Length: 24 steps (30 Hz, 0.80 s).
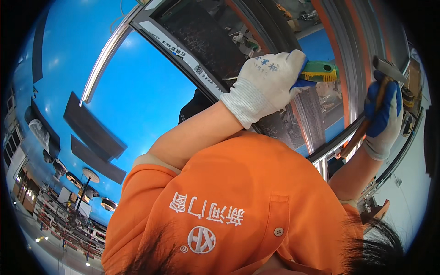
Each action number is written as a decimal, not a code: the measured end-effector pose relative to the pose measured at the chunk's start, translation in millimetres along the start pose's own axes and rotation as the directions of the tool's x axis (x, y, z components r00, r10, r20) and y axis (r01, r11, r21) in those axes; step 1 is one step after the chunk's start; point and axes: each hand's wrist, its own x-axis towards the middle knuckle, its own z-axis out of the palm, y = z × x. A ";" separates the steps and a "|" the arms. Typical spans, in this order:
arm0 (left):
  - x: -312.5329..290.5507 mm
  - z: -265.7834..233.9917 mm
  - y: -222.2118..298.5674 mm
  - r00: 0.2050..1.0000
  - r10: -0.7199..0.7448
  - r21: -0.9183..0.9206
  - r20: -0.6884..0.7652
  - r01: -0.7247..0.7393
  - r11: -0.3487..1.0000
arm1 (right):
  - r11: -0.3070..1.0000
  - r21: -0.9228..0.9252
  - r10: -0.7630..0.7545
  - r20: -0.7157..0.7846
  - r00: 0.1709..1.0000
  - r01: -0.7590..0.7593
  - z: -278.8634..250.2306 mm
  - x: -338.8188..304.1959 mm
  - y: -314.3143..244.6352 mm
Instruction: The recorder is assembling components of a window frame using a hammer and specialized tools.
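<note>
Work mid-way: left hand (268,85) gripped around green-handled tool (319,72) against metal frame (341,59), right hand (382,117) closed on hammer (373,103) (strike pending, outcome unclear).

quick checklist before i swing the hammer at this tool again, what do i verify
1. Left hand grip on the green-handled tool: ok, gloved fingers wrap round it.
2. Right hand grip on the hammer: ok, closed round the wooden handle.
3. Hammer head apart from the tool: ok, it sits off to the tool's right.
4. Tool's green end sticks out past the left glove: ok.
5. Tool tip seated on the metal frame: cannot tell, the tip is hidden.
6. Gloves on both hands: ok.
</note>
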 end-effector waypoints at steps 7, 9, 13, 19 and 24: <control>-0.9 3.9 -5.7 1.000 -0.009 0.002 0.015 0.009 1.000 | 0.923 -0.371 0.094 -0.046 0.994 -0.105 13.9 -15.2 20.9; 0.5 1.0 -4.0 0.999 -0.029 0.003 0.037 0.029 1.000 | 0.973 -0.207 0.065 -0.180 0.981 -0.102 10.8 -9.3 29.2; 4.0 -4.5 -4.6 0.996 -0.048 0.030 0.074 0.046 0.998 | 0.997 -0.054 0.035 -0.252 0.967 -0.050 17.4 -1.5 26.7; 4.1 1.5 -4.0 0.980 -0.106 0.094 0.170 0.091 0.991 | 0.975 -0.203 0.081 -0.053 0.995 -0.090 42.2 -10.5 24.9; 7.0 2.2 -3.7 0.968 -0.160 0.136 0.191 0.135 0.981 | 0.983 -0.082 0.155 -0.118 0.981 -0.165 24.4 5.4 43.8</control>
